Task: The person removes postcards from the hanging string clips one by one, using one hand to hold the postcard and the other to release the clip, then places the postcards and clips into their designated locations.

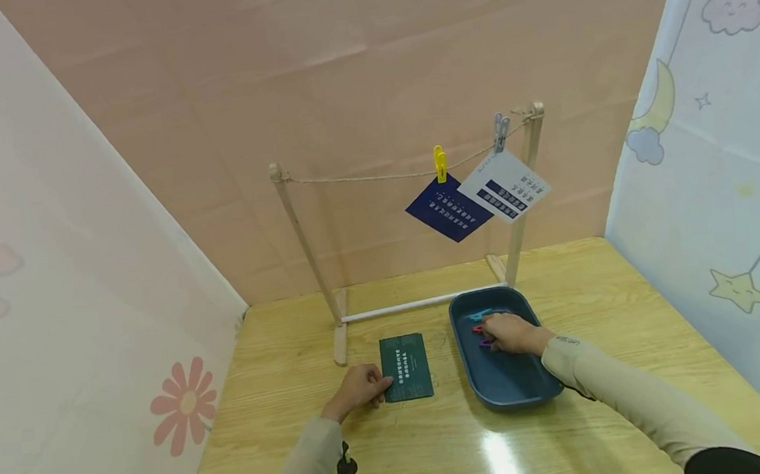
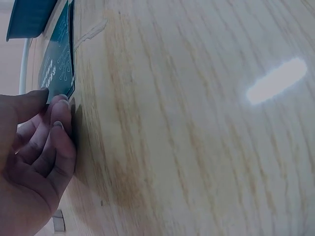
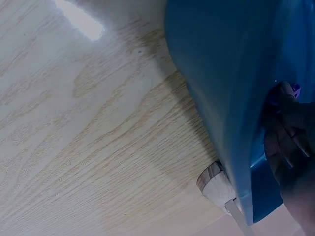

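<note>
Green card (image 1: 405, 367) lies flat on the wooden table (image 1: 444, 446), just in front of the wooden rack's (image 1: 305, 252) left foot and just left of the blue tray (image 1: 514, 389). We see the left hand (image 1: 361, 387) at the card's lower left corner; in the left wrist view the fingers (image 2: 61, 128) are curled, tips against the card edge (image 2: 58, 64), thumb on top at the corner. It looks like a pinch on that corner, but the card is not lifted.

We see the right hand (image 1: 511, 333) inside the tray, palm down over small clips. A purple clip (image 1: 487, 343) sits right at the fingertips, a red clip (image 1: 477, 329) is just beyond it, a teal clip (image 1: 480, 314) is farther toward the tray's back wall. In the right wrist view the fingers (image 3: 288, 123) are bent down with the purple clip (image 3: 295, 90) touching the fingertip; whether they pinch it or only touch it, we cannot tell.

On the rack's string (image 1: 360, 178), a yellow peg (image 1: 439, 163) holds a dark blue card (image 1: 446, 207) and a grey peg (image 1: 500, 132) holds a white card (image 1: 504, 187), the two cards overlapping near the right post. A small black object (image 1: 345, 466) hangs by the left sleeve. Pink wall behind, patterned cloth panels on both sides.
</note>
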Demonstrator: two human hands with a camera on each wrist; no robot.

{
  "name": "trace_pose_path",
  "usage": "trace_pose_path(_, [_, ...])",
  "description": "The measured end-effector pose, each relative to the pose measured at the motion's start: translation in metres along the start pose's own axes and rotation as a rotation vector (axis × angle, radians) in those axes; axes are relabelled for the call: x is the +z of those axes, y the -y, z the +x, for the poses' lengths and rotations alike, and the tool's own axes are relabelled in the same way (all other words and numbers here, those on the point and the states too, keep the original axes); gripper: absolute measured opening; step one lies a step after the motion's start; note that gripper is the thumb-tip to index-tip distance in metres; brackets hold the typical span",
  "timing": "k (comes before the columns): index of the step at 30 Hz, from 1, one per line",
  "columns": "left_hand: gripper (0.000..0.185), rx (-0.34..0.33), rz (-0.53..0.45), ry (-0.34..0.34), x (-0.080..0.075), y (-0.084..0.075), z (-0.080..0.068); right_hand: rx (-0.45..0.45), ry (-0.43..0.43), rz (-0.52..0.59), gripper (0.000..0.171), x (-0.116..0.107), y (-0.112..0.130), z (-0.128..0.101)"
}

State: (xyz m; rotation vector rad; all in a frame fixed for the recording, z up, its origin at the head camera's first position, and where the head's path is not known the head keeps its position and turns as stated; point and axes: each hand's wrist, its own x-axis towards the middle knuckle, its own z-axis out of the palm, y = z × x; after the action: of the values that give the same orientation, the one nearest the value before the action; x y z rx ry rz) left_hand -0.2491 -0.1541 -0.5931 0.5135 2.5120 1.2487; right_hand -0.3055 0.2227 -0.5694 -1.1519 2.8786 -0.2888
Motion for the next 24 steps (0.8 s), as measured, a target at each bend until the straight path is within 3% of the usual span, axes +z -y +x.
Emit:
trace_pose_path(12, [0.034, -0.004, -0.014, -0.009, 0.001, 0.002, 0.002, 0.008, 0.052, -0.020, 0.030, -0.008, 0.001, -0.002])
trace_pose_path(18, [0.035, 0.081, 0.017, -0.054, 0.001, -0.007, 0.005, -0.011, 0.045, -0.033, 0.026, -0.012, 0.001, -0.003])
trace_pose_path(24, [0.034, 0.148, 0.027, -0.107, -0.004, -0.018, 0.018, -0.016, 0.030, -0.006, 0.022, -0.016, -0.001, 0.000])
